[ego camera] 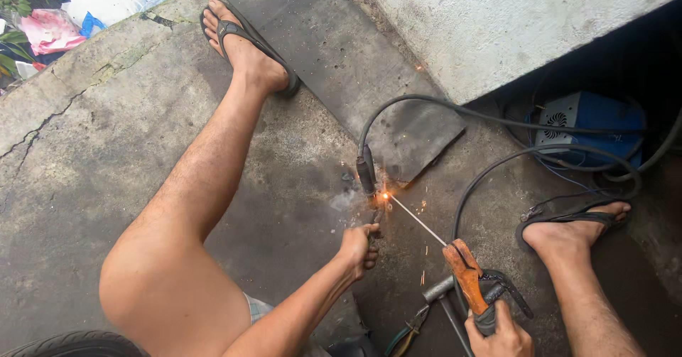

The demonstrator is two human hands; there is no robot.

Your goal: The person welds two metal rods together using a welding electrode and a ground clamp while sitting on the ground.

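My right hand [501,334] grips an orange welding electrode holder [467,274] at the bottom right. A thin welding rod [418,220] runs from it up-left to a bright orange spark [386,196] on the concrete floor. Smoke rises beside the spark. My left hand [359,249] is closed around a short dark metal piece [375,223], holding it at the spark. A black ground clamp [366,174] grips the top of that work, with a black cable [426,103] looping away from it.
My bare legs and sandalled feet [245,44] [568,233] flank the work. A dark flat slab [341,51] lies on the cracked concrete. A blue welding machine [591,126] sits under a white ledge at right. Pliers [408,328] and a grey pipe [440,289] lie near the bottom.
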